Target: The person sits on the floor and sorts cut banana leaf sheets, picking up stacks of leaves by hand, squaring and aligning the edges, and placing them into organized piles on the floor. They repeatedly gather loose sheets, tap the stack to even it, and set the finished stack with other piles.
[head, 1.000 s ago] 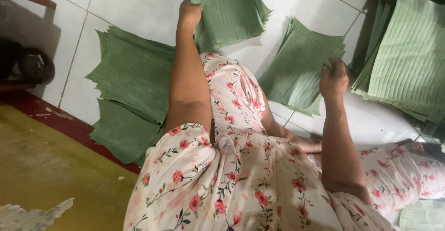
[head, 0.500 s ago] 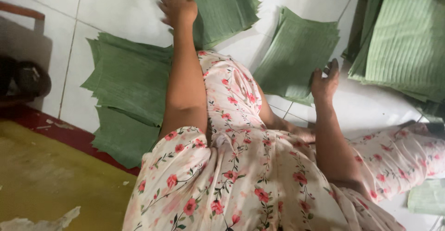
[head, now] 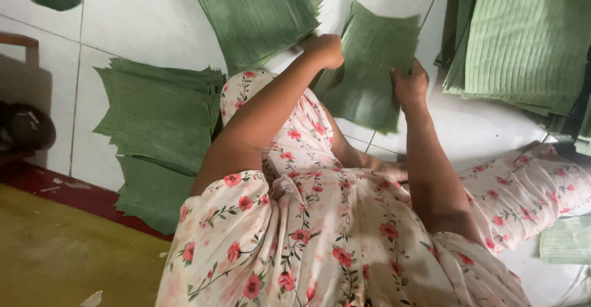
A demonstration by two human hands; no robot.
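Left hand [head: 324, 49] has come across; both hands, right hand [head: 410, 85] too, grasp a leaf stack [head: 369, 73] over white floor tiles [head: 148, 30].

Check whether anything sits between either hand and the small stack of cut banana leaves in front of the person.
Nothing visible does. The left hand and right hand both already grip the small leaf stack at its edges.

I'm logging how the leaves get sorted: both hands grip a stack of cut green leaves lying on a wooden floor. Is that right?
Not quite: the floor is white tile, not wood. The head view shows the left hand and right hand gripping the stack of cut green leaves, lying on that tile.
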